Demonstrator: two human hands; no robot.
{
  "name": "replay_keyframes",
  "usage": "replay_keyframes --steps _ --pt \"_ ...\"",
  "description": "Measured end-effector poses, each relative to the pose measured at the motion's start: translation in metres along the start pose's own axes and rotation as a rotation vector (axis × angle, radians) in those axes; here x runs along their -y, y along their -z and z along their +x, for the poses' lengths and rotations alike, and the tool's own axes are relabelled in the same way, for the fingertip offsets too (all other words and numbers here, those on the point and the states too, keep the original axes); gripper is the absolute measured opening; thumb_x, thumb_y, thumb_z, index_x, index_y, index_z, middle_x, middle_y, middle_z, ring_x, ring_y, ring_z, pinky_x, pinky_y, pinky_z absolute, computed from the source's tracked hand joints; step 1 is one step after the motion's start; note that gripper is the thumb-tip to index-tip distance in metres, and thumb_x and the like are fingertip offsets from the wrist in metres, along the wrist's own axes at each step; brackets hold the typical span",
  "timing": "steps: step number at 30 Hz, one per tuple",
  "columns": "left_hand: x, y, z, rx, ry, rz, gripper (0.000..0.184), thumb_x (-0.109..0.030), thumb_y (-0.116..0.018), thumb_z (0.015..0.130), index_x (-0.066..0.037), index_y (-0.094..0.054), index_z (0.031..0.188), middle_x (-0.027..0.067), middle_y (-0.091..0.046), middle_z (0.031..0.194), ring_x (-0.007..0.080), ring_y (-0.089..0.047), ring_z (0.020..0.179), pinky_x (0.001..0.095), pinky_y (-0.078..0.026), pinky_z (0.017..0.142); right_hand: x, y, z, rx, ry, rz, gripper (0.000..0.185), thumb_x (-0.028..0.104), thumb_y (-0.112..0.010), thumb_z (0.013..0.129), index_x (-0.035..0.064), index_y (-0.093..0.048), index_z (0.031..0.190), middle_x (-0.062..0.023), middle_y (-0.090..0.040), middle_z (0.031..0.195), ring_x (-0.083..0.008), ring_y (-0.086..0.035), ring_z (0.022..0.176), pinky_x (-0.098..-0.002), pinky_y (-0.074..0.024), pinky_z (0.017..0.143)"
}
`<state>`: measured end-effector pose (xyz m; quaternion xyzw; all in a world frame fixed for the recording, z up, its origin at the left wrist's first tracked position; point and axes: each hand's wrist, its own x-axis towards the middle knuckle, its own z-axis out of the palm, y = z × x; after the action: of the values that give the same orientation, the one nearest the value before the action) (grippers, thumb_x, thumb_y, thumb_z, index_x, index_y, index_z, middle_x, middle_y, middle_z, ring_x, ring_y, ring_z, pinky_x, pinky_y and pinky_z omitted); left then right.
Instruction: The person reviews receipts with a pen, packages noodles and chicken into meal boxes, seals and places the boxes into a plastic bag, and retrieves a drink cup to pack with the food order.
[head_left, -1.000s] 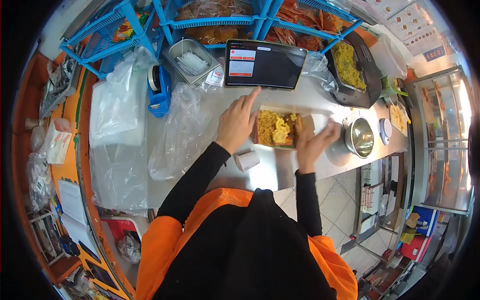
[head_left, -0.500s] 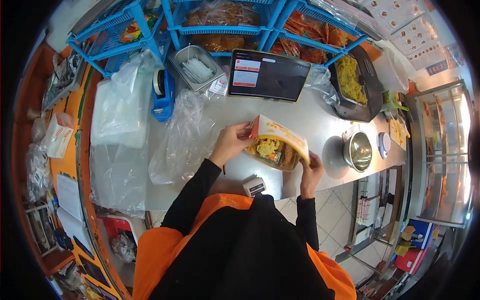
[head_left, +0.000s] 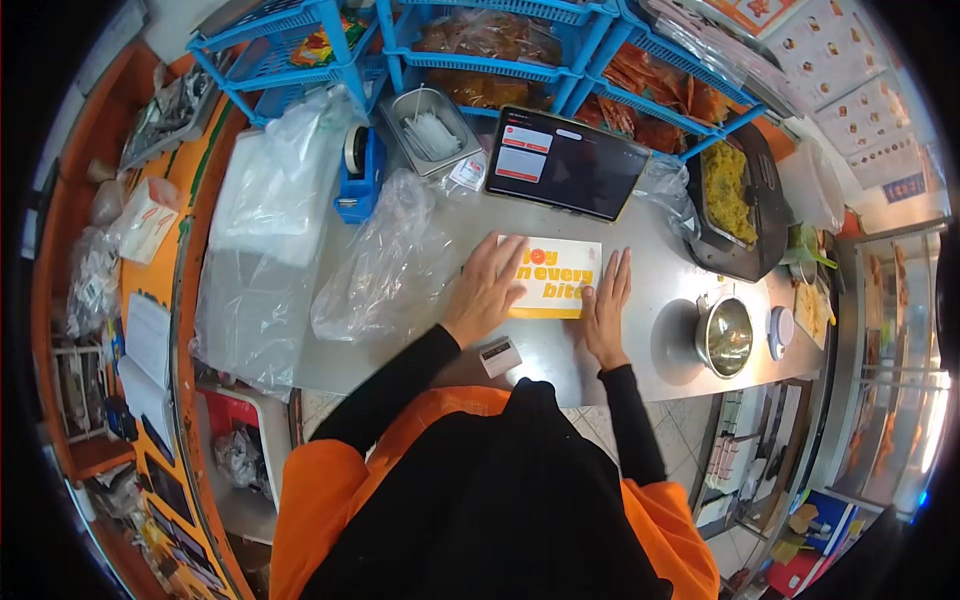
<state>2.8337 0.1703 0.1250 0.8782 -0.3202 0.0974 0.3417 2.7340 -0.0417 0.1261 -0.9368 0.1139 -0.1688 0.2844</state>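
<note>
A white and yellow cardboard food box (head_left: pixel 553 277) with printed lettering on its lid lies closed on the metal counter (head_left: pixel 640 350). The food inside is hidden by the lid. My left hand (head_left: pixel 487 290) rests on the box's left part, fingers stretched out over the lid. At the box's right side is my right hand (head_left: pixel 607 312), fingers extended and the thumb near the lid's edge. A small white and dark device (head_left: pixel 499 357) sits just in front of the box, close to my left wrist.
Behind the box stands a tablet (head_left: pixel 565 163). Clear plastic bags (head_left: pixel 375 270), a blue tape dispenser (head_left: pixel 360 175) and a metal container (head_left: pixel 432 130) are on the left. A steel bowl (head_left: pixel 724 338) and a black tray of yellow food (head_left: pixel 727 195) are on the right.
The box was tilted with its lid raised, showing yellow food and a small packet. Now it lies flat with the lid down. My hands have spread flat, and the view has shifted.
</note>
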Motion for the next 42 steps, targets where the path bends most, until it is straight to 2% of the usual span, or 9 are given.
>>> replay_keyframes --steps 6,13,17,18,22,23,29,33,42 --pt "0.003 0.009 0.026 0.367 -0.578 0.284 0.067 -0.045 -0.056 0.087 -0.028 -0.034 0.147 0.0197 -0.029 0.151 0.0404 -0.024 0.14 0.0543 -0.039 0.103 -0.013 0.041 0.04 0.437 0.656 -0.211 0.077 0.048 -0.059 0.081 0.0085 -0.039 0.143 -0.0128 -0.032 0.152 -0.0369 -0.027 0.141 -0.0462 -0.0333 0.11" --pt "0.001 -0.01 0.01 0.295 -0.52 0.28 0.054 -0.027 -0.057 0.089 -0.021 -0.045 0.141 0.0153 -0.036 0.149 0.0362 -0.027 0.141 0.0511 -0.037 0.106 -0.02 0.026 0.024 0.269 0.552 0.025 0.054 0.027 -0.062 0.086 0.0065 -0.051 0.134 -0.0118 -0.05 0.14 -0.0312 -0.046 0.131 -0.0513 -0.0351 0.106" --pt "-0.02 0.003 -0.003 0.265 -0.338 0.046 0.057 -0.028 -0.062 0.085 -0.016 -0.048 0.139 0.0148 -0.029 0.153 0.0378 -0.023 0.142 0.0528 -0.021 0.114 0.013 0.025 0.039 0.115 0.465 -0.035 0.018 0.013 -0.061 0.085 0.0025 -0.07 0.095 -0.0116 -0.069 0.105 -0.0329 -0.062 0.108 -0.0546 -0.0318 0.103" --pt "-0.015 -0.007 -0.006 0.29 -0.352 0.081 0.056 -0.027 -0.06 0.087 -0.014 -0.047 0.139 0.0156 -0.025 0.155 0.0361 -0.018 0.144 0.0564 -0.014 0.115 0.045 0.011 0.053 -0.029 0.37 0.088 0.015 0.01 -0.059 0.084 0.0013 -0.069 0.077 -0.0112 -0.07 0.089 -0.0315 -0.064 0.097 -0.0445 -0.0404 0.097" --pt "-0.003 -0.027 -0.016 0.29 -0.205 -0.483 0.056 -0.023 -0.051 0.091 -0.013 -0.037 0.145 0.0165 -0.017 0.157 0.0345 -0.013 0.146 0.0649 -0.009 0.112 0.168 -0.085 0.108 0.487 0.034 1.224 0.028 0.01 -0.054 0.094 -0.0054 -0.058 0.118 -0.0127 -0.064 0.115 -0.0211 -0.06 0.11 -0.0337 -0.0502 0.09" --pt "-0.002 -0.027 -0.017 0.252 -0.335 -0.103 0.052 -0.029 -0.039 0.095 -0.012 -0.038 0.145 0.0169 -0.017 0.157 0.0329 -0.011 0.147 0.0597 -0.004 0.115 0.195 -0.117 0.119 0.545 -0.062 1.329 0.034 0.015 -0.058 0.093 -0.0047 -0.057 0.121 -0.0126 -0.061 0.12 -0.0202 -0.059 0.109 -0.0351 -0.0515 0.088" --pt "0.002 -0.054 -0.024 0.166 -0.375 -0.078 0.056 -0.033 -0.035 0.096 -0.013 -0.03 0.148 0.0153 -0.012 0.159 0.0325 -0.009 0.147 0.0587 0.0 0.115 0.252 -0.225 0.166 0.464 -0.348 0.807 0.028 0.023 -0.068 0.088 -0.0041 -0.071 0.091 -0.0089 -0.07 0.088 -0.014 -0.062 0.082 -0.0269 -0.0477 0.071" --pt "-0.001 -0.043 -0.016 -0.01 -0.398 0.014 0.055 -0.031 -0.064 0.085 -0.011 -0.052 0.134 0.0171 -0.029 0.153 0.0321 -0.02 0.145 0.0632 -0.02 0.11 0.252 -0.222 0.121 0.068 -0.027 0.684 0.014 0.017 -0.076 0.071 0.0034 -0.072 0.073 -0.0112 -0.061 0.069 -0.0264 -0.057 0.069 -0.0374 -0.0424 0.064" --pt "0.0 -0.051 -0.019 0.026 -0.397 0.002 0.048 -0.024 -0.059 0.087 -0.008 -0.053 0.132 0.02 -0.033 0.15 0.0346 -0.022 0.143 0.0672 -0.02 0.108 0.222 -0.197 0.113 0.234 0.265 0.419 0.004 -0.003 -0.065 0.078 -0.0036 -0.061 0.078 -0.0122 -0.059 0.092 -0.0232 -0.06 0.079 -0.032 -0.0466 0.07"
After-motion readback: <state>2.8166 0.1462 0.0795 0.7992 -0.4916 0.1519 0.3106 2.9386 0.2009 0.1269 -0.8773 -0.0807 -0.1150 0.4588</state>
